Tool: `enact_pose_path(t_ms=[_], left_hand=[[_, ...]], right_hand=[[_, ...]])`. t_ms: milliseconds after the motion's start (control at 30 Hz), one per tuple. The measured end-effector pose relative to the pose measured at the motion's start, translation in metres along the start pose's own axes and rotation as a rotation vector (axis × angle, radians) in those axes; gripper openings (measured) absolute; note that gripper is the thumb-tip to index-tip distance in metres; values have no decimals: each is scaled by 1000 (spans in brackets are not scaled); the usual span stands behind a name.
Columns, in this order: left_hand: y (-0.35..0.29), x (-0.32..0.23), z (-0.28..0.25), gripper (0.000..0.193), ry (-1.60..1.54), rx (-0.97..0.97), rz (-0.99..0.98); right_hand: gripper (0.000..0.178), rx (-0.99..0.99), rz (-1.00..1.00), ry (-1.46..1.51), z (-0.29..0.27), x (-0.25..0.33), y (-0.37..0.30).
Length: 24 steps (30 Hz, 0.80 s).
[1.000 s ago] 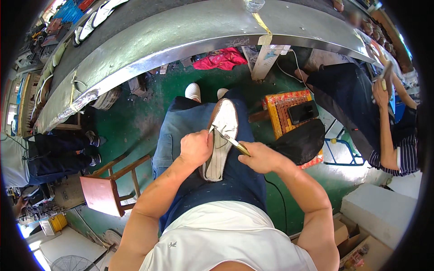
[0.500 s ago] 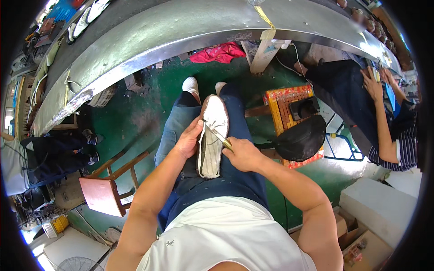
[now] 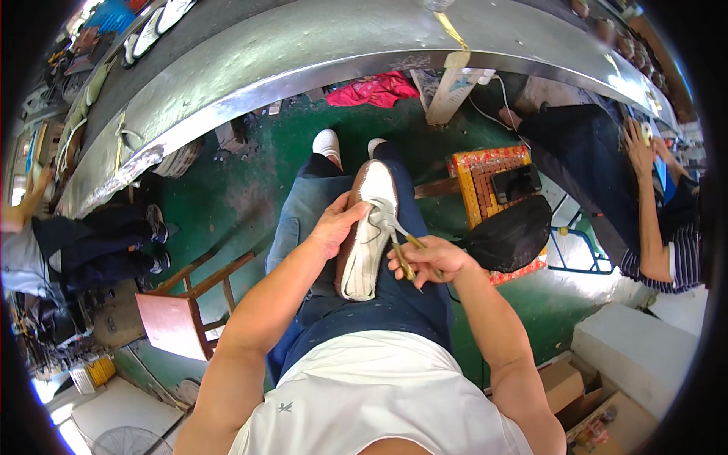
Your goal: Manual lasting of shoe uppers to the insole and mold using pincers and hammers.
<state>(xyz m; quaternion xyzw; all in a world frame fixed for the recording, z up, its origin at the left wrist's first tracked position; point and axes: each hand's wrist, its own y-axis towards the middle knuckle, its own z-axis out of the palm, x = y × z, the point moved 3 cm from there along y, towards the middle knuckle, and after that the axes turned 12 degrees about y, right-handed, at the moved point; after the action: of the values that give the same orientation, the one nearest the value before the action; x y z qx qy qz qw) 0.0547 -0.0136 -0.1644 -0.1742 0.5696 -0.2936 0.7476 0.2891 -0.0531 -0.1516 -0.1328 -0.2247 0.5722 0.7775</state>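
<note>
A shoe (image 3: 377,184) with a white upper, dark lace and brown edging lies lengthwise on my lap, toe pointing away from me. My left hand (image 3: 337,227) grips its left side, with the thumb on top near the lace. In my right hand (image 3: 441,258) is a pair of pliers (image 3: 403,263) with brass-coloured handles, spread apart. The jaws reach the shoe's right side by the lace; whether they pinch anything is too small to tell.
A long metal-edged workbench (image 3: 280,70) curves across the far side. At right, a woven-top stool (image 3: 485,182) bears a phone (image 3: 516,183) and a black cap-like item (image 3: 509,236). A wooden stool (image 3: 176,324) stands left. Other people sit at both sides.
The pliers' handles have opened apart, and my right hand has shifted right and slightly toward me. My left thumb has moved further over the shoe. The view has shifted slightly.
</note>
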Motion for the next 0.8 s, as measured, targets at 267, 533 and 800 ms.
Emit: enact_pose_path(t_ms=[267,533,800], left_hand=[[3,-6,11,59,159,-134,-40],[-1,-10,12,63,372,-168,-75],[6,-13,-5,67,259,19,-202]], right_hand=[[45,-566,-250,-992,69,56,-18],[48,-462,-381,-1486,83,88,15],[36,-510,-139,-1191,67,64,-23]])
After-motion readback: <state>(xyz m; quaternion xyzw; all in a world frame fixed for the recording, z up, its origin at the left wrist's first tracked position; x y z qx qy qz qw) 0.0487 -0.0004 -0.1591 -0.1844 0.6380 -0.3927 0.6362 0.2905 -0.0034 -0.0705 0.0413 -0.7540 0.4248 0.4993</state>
